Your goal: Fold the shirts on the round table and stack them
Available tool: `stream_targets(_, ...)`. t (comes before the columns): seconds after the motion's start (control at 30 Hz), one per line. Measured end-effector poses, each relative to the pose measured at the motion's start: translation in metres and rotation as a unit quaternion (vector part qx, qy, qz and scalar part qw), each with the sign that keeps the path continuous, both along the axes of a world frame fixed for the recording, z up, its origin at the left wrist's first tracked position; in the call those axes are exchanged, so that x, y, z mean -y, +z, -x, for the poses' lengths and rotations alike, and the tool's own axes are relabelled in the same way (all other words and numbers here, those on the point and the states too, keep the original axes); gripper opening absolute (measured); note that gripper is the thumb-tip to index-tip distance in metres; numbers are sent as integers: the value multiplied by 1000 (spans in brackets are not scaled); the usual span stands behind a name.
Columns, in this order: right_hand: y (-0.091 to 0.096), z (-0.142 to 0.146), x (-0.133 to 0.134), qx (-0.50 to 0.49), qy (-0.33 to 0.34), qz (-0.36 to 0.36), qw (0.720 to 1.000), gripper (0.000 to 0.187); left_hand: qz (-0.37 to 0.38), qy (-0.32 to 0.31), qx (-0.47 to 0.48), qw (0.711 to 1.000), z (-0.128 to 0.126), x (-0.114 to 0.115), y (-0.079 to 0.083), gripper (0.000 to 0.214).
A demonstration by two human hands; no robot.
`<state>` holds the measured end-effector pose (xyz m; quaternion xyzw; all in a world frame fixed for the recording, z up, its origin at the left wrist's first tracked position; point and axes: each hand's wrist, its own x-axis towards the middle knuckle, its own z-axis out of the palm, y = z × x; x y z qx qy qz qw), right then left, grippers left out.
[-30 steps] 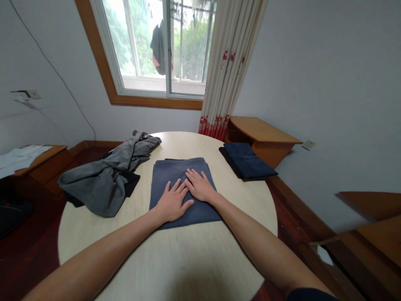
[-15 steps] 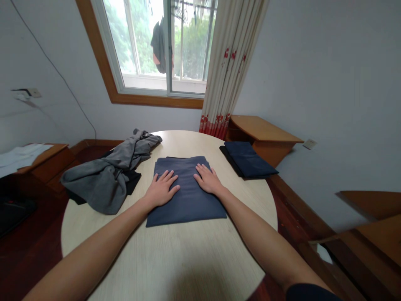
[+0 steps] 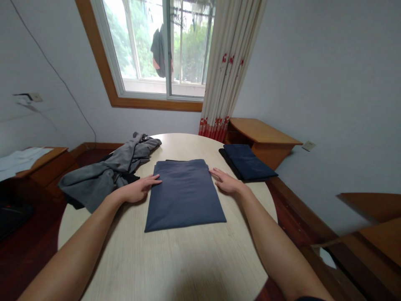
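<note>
A folded blue-grey garment (image 3: 186,196) lies flat in the middle of the round pale table (image 3: 188,263); what kind of garment it is cannot be told. At its left edge is my left hand (image 3: 139,189), open, with fingertips resting on or just over the cloth. My right hand (image 3: 227,182) is by the upper right edge, fingers stretched out and tips close to the fabric. Neither hand grips anything. A thin dark strip shows behind the garment's far edge.
Crumpled grey clothing (image 3: 103,175) with black cloth under it lies along the table's left side. Folded navy cloth (image 3: 249,161) over black cloth sits at the right edge. Beyond stand a wooden cabinet (image 3: 263,131), a curtain (image 3: 232,62) and a window.
Both hands have moved apart, from lying flat on top of the garment out to its left and right edges. The garment stays in place; the view has tilted slightly.
</note>
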<state>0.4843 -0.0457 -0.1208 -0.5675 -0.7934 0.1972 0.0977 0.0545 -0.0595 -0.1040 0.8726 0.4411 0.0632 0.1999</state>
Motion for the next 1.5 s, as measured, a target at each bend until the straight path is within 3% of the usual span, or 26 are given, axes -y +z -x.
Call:
stream_targets(0.17,4,-2,9,-50,109,31,992,96,13,-56,-40,998,-10,15,11,80)
stream_targets(0.23,10,6,12,-55,139,42,988,90,21,-66,-47,996,-18,19,12,80)
stream_targets(0.33,22,14,17,-76,149,44,985,60,26,-67,-20,997,-22,19,14,51)
stream_targets(0.43,31,14,19,-121,128,37,984,31,49,-63,59,995,-18,15,20,32)
stream_targets(0.57,24,12,13,-243,94,16,965,21,100,-16,202,974,-14,9,21,37)
stream_targets(0.67,7,18,1,-325,-2,-36,945,29,84,126,299,942,-19,1,10,43)
stream_targets(0.77,-8,28,-10,-334,-90,-64,936,40,66,241,356,901,-26,-8,-6,52)
stream_targets(0.93,-13,32,-11,-334,-108,-51,935,63,130,273,390,870,-24,-11,-16,92)
stream_targets(1.0,-11,31,-8,-341,-85,-42,935,67,132,254,388,876,-23,-10,-15,101)
stream_targets(1.13,-13,31,-9,-341,-86,-39,935,59,90,234,346,904,-24,-7,-14,84)
stream_targets(1.3,-13,28,-13,-319,-135,-68,935,38,76,254,291,919,-25,-5,-12,53)
stream_targets(1.5,-3,24,-7,-291,-169,-66,940,30,101,300,241,918,-28,0,-3,47)
